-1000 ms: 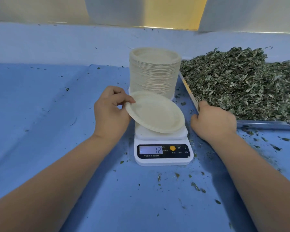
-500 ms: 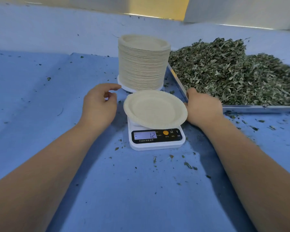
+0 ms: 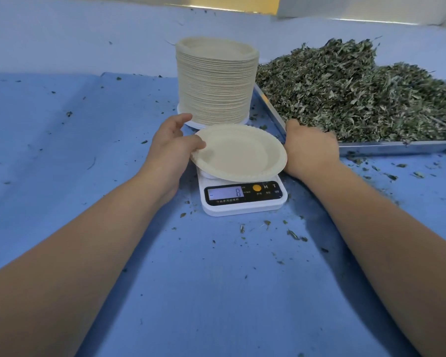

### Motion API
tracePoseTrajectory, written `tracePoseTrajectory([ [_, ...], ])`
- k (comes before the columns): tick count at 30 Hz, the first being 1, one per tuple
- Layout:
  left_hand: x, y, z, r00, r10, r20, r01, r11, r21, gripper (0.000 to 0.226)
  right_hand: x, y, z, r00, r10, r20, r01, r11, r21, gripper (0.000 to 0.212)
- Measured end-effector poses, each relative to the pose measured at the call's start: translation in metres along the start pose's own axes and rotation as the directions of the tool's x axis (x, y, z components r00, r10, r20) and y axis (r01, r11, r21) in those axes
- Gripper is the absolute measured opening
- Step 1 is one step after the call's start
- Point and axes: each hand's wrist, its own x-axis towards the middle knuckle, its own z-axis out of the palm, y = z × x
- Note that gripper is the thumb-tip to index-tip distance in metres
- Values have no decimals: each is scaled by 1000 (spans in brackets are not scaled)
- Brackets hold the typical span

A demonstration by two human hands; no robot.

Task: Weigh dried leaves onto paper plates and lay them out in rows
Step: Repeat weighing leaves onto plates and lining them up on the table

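A single paper plate (image 3: 242,153) lies over the platform of a white kitchen scale (image 3: 242,202), right side up, with its near rim overhanging the top of the display (image 3: 225,193). The display shows an 8. Whether the plate rests with its full weight on the platform cannot be told.

The left hand (image 3: 170,148) is at the plate's left rim and pinches it, the thumb lying on the upper face and the other fingers hidden beneath. The right hand (image 3: 309,148) is just beside the plate's right rim, back upward, not gripping the plate. Its fingers point away toward the near corner of a metal tray (image 3: 397,146) and are blurred, so it is not clear whether they are curled or straight, or whether they hold anything. The plate thus sits between the two hands.

Just behind the scale stands a tall stack of plates (image 3: 215,81) of the same kind. To its right the tray carries a heaped pile of dried leaves (image 3: 358,91). Everything rests on a blue cloth (image 3: 62,155), which is strewn with leaf crumbs (image 3: 292,234) in front of the scale and below the tray.
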Motion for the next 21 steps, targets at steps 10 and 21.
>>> tracePoseTrajectory([
  [10,11,-6,-5,998,-64,4,63,987,-149,33,19,25,-8,955,76,287,-105,990,89,64],
  [21,8,-5,-7,998,-65,-25,56,966,-254,32,33,64,-55,745,-203,635,-61,928,368,78],
])
